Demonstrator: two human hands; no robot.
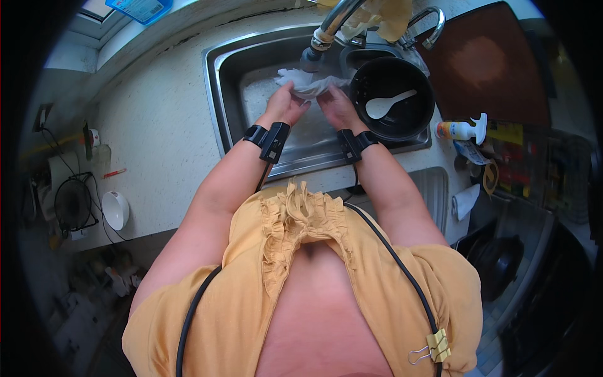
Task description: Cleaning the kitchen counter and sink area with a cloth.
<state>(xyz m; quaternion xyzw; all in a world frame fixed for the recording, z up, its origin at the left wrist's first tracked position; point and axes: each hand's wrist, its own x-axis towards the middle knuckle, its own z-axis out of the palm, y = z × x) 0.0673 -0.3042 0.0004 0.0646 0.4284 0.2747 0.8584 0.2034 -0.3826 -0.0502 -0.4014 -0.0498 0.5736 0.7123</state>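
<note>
A wet white cloth [311, 87] is stretched between my two hands, under the spout of the kitchen faucet [312, 57]. My left hand [284, 104] grips its left end and my right hand [337, 106] its right end. Both hands are over the basin of the stainless steel sink [254, 101]. Black devices are strapped to both wrists. To the right of my right hand, a black pan [410, 115] rests over the sink's right side. Inside the pan lies a white spoon [390, 104].
A white spray bottle [459, 130] lies on the counter at right, below a brown board [499, 66]. A second, smaller tap [435, 28] curves behind the pan. On the left counter are a white bowl [115, 210], a red pen-like item [115, 173] and a small black fan [73, 203].
</note>
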